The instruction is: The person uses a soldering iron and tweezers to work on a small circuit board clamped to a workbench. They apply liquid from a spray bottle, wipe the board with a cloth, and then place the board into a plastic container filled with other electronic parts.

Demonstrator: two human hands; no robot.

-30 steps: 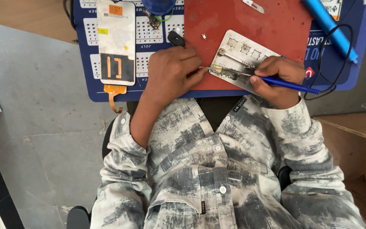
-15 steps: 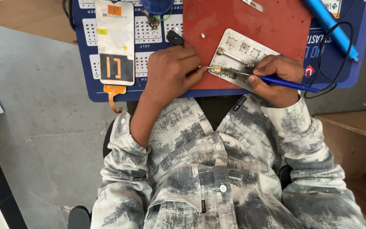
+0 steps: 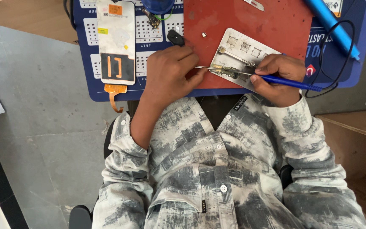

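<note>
at the centre of the red work mat [image 3: 250, 25], toward 3 o'clock from the left hand, lies a silver metal holder plate [image 3: 242, 48] with square cut-outs. on its near edge sits a small circuit board [image 3: 227, 72]. the left hand [image 3: 170, 74] is closed around thin tweezers [image 3: 206, 68], whose tips reach toward 3 o'clock and touch the board. the right hand [image 3: 278, 76] is closed in a pen grip on a blue-handled soldering iron [image 3: 291, 82]; its tip points toward 9 o'clock and meets the board just beside the tweezers. whether the tip actually contacts a component cannot be told. a black cable [image 3: 339, 55] loops from the iron's handle at 3 o'clock. at 9 o'clock from the left hand, a phone display panel [image 3: 116, 38] lies face down on a blue calendar-printed mat [image 3: 157, 34], its orange flex ribbon [image 3: 114, 93] hanging over the near edge. a small black part [image 3: 175, 38] lies at 12 o'clock, touching the left knuckles. a blue tube-shaped tool [image 3: 331, 25] lies at 1 o'clock, well apart from both hands.
</note>
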